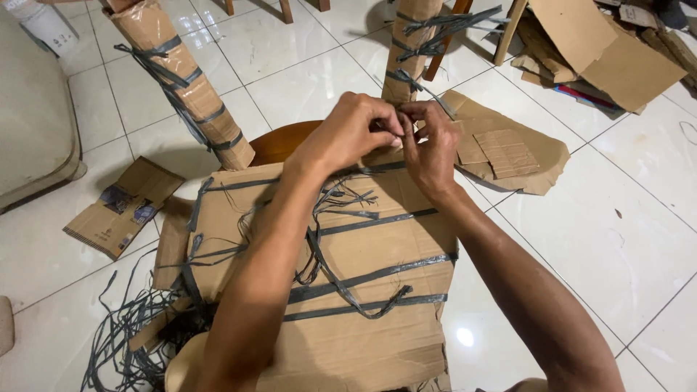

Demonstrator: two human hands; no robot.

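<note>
A piece of wooden furniture lies in front of me, wrapped in brown cardboard [363,305] and bound with several grey plastic strings [377,272]. Two of its legs stick up at the far side, each cardboard-wrapped and tied: one on the left [181,80] and one at the centre [410,51]. My left hand [352,131] and my right hand [432,145] meet at the far edge of the cardboard, fingers pinched together on a grey string where it crosses the edge. Bare brown wood [279,141] shows just beyond the cardboard.
A tangle of loose grey strings [127,330] lies on the white tiled floor at lower left. A printed cardboard scrap [120,207] lies left, flat cardboard pieces [508,149] right of my hands, a cardboard pile [602,51] at top right. A beige cushion edge [33,123] is far left.
</note>
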